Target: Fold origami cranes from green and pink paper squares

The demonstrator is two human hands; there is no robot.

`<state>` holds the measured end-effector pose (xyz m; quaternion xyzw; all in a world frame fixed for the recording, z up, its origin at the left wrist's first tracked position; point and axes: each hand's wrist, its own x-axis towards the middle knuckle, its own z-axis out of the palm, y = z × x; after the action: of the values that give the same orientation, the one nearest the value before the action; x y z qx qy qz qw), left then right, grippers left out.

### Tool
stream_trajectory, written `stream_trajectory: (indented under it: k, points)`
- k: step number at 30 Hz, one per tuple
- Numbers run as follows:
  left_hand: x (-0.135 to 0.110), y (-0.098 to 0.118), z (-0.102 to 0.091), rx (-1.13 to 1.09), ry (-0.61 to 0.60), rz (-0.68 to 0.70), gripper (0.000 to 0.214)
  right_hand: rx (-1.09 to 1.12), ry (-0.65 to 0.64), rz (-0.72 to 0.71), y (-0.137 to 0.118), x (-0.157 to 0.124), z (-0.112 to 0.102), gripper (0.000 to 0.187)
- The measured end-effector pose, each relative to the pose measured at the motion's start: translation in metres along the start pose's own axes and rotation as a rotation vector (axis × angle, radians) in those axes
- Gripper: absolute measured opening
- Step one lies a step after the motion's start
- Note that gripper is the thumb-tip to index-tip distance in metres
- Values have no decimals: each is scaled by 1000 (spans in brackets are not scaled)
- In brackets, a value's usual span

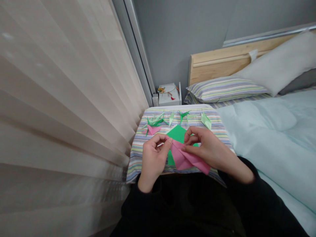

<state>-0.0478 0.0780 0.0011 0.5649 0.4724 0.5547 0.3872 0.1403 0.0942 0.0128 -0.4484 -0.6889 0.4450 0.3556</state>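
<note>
A partly folded pink paper (pixel 185 158) is held between both hands above a striped cushion (pixel 138 154). My left hand (pixel 153 158) pinches the paper's upper left corner with thumb and fingers. My right hand (pixel 208 148) presses fingertips and thumb on its upper fold. Under the pink paper lies a flat green sheet (pixel 177 134). Farther back on the cushion lie several folded green paper figures (pixel 156 121), a pale green folded piece (pixel 206 121) and a small pink folded piece (pixel 153 129).
A pleated beige curtain (pixel 61 108) fills the left side. A bed with a light blue cover (pixel 271 131), a striped pillow (pixel 224 89) and a grey pillow (pixel 278 64) is on the right, with a wooden headboard (pixel 217 64). A white box (pixel 168 94) sits by the wall.
</note>
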Motion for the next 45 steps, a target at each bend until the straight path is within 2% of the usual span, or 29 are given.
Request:
stream_trajectory:
  k: [3, 9, 20, 30, 32, 34, 37, 40, 43, 45]
  points:
    - [1, 0, 0, -2, -7, 3, 17, 5, -18, 21, 1, 1, 1, 18]
    - [-3, 2, 4, 60, -100, -10, 15, 103, -50, -2, -3, 7, 5, 17]
    - [-2, -1, 3, 144, -46, 6, 20, 130, -120, 69, 9, 7, 9, 28]
    - [-1, -7, 2, 123, -29, 6, 21, 101, -141, 113, 13, 5, 7, 27]
    - [1, -9, 2, 106, -55, 6, 19, 117, -133, 104, 14, 7, 7, 28]
    - [2, -11, 1, 93, -132, -15, 14, 139, -136, 98, 16, 8, 7, 27]
    - [2, -15, 0, 98, -234, -56, 17, 145, -156, 84, 20, 11, 7, 21]
    - [1, -20, -2, 113, -175, -42, 17, 91, -159, 48, 25, 10, 2, 19]
    - [1, -24, -5, 87, -86, -17, 16, -55, -150, 3, 27, 7, -4, 13]
    - [2, -25, -7, 57, -37, 14, 14, -170, -87, -56, 30, 5, -7, 8]
